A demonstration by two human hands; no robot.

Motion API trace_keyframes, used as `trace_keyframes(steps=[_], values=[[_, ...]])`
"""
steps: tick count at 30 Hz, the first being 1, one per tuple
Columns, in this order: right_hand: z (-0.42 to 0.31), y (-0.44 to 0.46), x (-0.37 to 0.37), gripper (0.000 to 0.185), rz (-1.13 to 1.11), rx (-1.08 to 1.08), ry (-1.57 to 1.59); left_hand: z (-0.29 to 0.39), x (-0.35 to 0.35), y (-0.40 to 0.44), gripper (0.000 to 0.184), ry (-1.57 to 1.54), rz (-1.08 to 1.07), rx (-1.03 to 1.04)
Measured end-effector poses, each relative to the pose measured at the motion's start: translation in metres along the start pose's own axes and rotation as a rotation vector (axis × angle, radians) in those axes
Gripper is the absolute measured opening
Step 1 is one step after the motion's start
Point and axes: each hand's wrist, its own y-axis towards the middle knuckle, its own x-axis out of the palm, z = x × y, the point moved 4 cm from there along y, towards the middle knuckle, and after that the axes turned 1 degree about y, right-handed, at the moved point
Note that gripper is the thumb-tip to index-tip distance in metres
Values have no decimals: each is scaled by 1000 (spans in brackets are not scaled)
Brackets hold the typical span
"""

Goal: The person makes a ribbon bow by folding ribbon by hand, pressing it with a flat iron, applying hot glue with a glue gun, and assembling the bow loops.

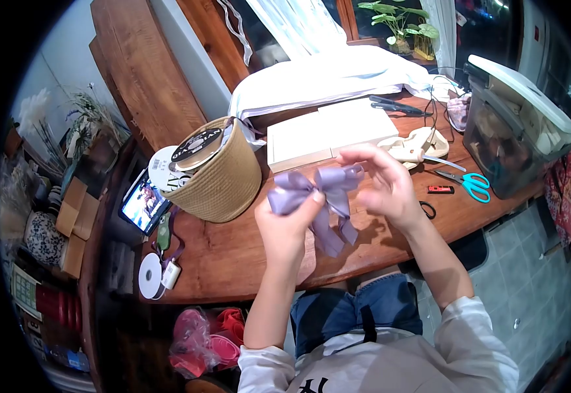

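A shiny lavender ribbon bow [292, 198] with several loops and hanging tails is held up over the wooden table. My left hand [282, 232] pinches it near its middle, the thumb pressed on the front. My right hand [390, 193] is at the bow's right side, fingers apart and curved around the right loop; whether the fingertips touch the ribbon I cannot tell. Right of that hand lie turquoise-handled scissors [477, 188] and a small red-and-black item [440, 190]. A black ring-shaped handle [428, 209] shows partly beside my right wrist.
A woven basket [236, 180] holds ribbon spools at left, beside a lit screen [144, 204]. A white spool [150, 276] lies at the near left edge. Behind the bow are a white box [331, 134] and a glue gun [411, 154]. A lidded plastic tub [495, 147] stands right.
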Motion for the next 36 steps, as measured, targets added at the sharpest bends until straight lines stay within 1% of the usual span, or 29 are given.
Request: trace_keyframes(steps=[2,3,4,6,9,10,11,12,13,14,15,17,18,19,21,22,23,26,27,30,31,32,33,34,35,36], values=[[-23,-3,11,30,-72,-202,-407,6,2,-16,18,160,4,65],[-33,-6,18,26,-65,-260,-529,2,1,-21,18,107,-43,107],[-34,-12,21,25,-44,-413,-645,-2,-2,-25,19,126,-61,187],[-42,-27,27,24,-3,-485,-765,-8,-5,-35,22,162,-91,348],[-41,-52,33,26,5,-561,-906,-13,-10,-50,28,250,-115,356],[-42,-58,35,27,-39,-620,-936,-14,-11,-56,29,280,-130,358],[-44,-62,36,29,-83,-679,-967,-18,-11,-63,35,179,-53,234],[-46,-66,38,30,-128,-738,-999,-19,-9,-65,35,106,-77,284],[-48,-70,40,34,-109,-795,-1030,-20,-8,-66,36,33,-101,332],[-51,-71,41,34,-139,-802,-1055,-20,-8,-67,36,-41,-124,380],[-53,-73,42,34,-170,-808,-1080,-22,-9,-69,41,-26,-138,431],[-52,-79,39,32,-273,-799,-1108,-21,-12,-64,49,147,-333,532],[-50,-81,39,31,-259,-810,-1103,-21,-12,-62,52,234,-430,583],[-48,-84,39,30,-244,-821,-1098,-21,-11,-62,60,264,-470,569],[-44,-86,36,29,-242,-832,-1087,-29,-7,-68,56,-19,-311,450],[-42,-83,33,30,-264,-796,-1049,-34,-5,-69,55,-159,-231,387],[-42,-80,30,30,-284,-760,-1011,-33,-2,-68,51,-194,-237,388],[-37,-76,22,27,-319,-644,-955,-31,0,-58,47,56,-394,539],[-35,-75,19,25,-325,-606,-947,-26,2,-55,39,164,-433,529],[-25,-70,8,32,-414,-581,-873,-34,2,-49,33,162,-389,451],[-22,-65,-1,31,-381,-476,-774,-38,1,-46,31,162,-371,448],[-18,-61,-12,31,-347,-373,-673,-41,0,-44,32,141,-371,448],[-13,-53,-31,30,-245,-273,-611,-44,-2,-41,33,122,-369,446],[-3,-49,-59,29,-62,-154,-615,-47,-4,-40,35,106,-363,443],[9,-46,-90,28,142,-26,-659,-51,-6,-38,45,70,-370,440],[18,-40,-115,27,263,58,-803,-52,-6,-37,48,70,-382,458]])
